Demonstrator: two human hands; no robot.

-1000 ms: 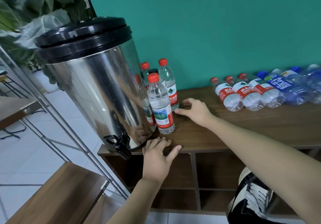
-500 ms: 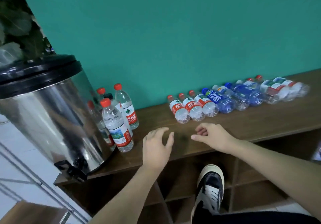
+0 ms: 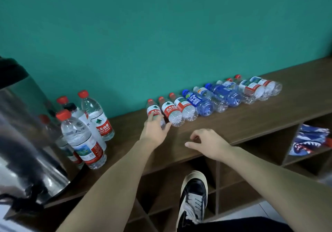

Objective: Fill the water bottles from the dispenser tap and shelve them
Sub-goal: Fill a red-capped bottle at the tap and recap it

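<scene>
Nearest lying bottle (image 3: 154, 110), red cap, red-and-white label, is lying on its side on the wooden worktop (image 3: 269, 116), cap pointing toward the teal wall (image 3: 161, 33). Left hand (image 3: 154, 129) is reaching onto its lower body, fingers curling round it, thumb spreading out to the right; the grip looks partial and the far side of the bottle is hidden by the fingers. Right hand (image 3: 209, 144) is hovering just over the worktop edge, to the right of the left hand and apart from every bottle, fingers loosely curled, holding nothing. Beyond and to the right of the left hand, a row of lying bottles (image 3: 215, 96) is stretching along the wall, red-labelled ones first, then blue ones, then more clear ones, sides touching. To the left of the left hand, a cluster of upright bottles (image 3: 84, 134) is standing, mostly red-capped, one black-capped. Further left, the steel dispenser (image 3: 23, 150) is filling the frame edge, its black tap (image 3: 27, 198) overhanging the worktop front. Below the hands, open shelf compartments (image 3: 230, 183) are showing, with a dark shoe (image 3: 193, 195) in front and a shark-print cloth (image 3: 309, 140) in a compartment at far right.
</scene>
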